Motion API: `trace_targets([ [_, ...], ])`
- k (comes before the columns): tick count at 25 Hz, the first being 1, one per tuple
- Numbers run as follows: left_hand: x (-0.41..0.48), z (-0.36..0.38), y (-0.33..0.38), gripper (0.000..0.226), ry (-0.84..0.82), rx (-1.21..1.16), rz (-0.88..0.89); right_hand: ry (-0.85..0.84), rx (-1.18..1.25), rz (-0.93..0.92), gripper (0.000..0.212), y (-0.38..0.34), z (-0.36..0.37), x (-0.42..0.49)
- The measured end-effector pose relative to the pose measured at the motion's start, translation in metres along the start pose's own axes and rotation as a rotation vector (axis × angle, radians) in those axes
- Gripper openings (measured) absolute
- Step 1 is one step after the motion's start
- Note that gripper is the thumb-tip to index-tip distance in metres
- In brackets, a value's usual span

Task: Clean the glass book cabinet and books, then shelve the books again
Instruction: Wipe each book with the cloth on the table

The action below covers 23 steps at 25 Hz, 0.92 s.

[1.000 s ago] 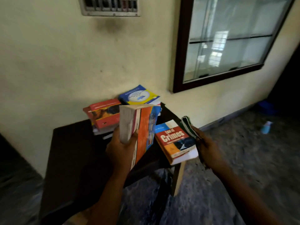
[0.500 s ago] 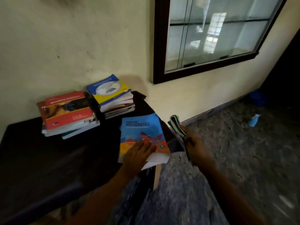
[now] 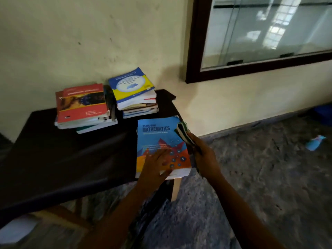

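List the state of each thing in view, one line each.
Mathematics book: flat on the table, cover up.
Left hand: fingers flat on that cover.
Right hand: gripping the cloth.
Cloth: bunched, over the book's right edge.
Red-topped stack: flat, uneven.
Blue-yellow stack: flat, uneven.
Cabinet: no books visible behind its glass.
Blue bottle: lying on the floor.

The mathematics book [image 3: 158, 133] is blue on top, with orange and red shapes below. The cloth [image 3: 183, 131] at its 2 o'clock corner is striped green and white. At 10 o'clock lies a red cover [image 3: 80, 114], at 12 o'clock a blue and yellow cover [image 3: 131, 85]. The surface [image 3: 62, 159] is near black, the wall [image 3: 89, 42] cream, the cabinet frame [image 3: 193, 51] dark brown, the floor [image 3: 269, 177] mottled grey.
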<state>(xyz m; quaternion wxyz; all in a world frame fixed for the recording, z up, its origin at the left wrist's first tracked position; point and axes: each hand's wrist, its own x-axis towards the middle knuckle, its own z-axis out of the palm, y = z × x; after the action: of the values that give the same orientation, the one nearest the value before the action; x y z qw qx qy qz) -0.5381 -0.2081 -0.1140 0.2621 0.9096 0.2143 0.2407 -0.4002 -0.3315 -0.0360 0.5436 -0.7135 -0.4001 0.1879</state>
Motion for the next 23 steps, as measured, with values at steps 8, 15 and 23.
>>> trace_targets([
  [8,-0.024,-0.139,-0.042,0.028,0.627,-0.734,-0.818,-0.069,0.062,-0.162,0.042,-0.027,0.088,0.06],
  [15,0.048,-0.22,-0.177,0.074,0.741,-0.678,-1.042,-0.088,0.045,-0.157,0.046,-0.056,0.167,0.135],
  [23,0.082,-0.227,-0.24,0.074,0.843,-0.958,-1.159,-0.042,0.084,-0.08,0.042,-0.084,0.253,0.192],
])
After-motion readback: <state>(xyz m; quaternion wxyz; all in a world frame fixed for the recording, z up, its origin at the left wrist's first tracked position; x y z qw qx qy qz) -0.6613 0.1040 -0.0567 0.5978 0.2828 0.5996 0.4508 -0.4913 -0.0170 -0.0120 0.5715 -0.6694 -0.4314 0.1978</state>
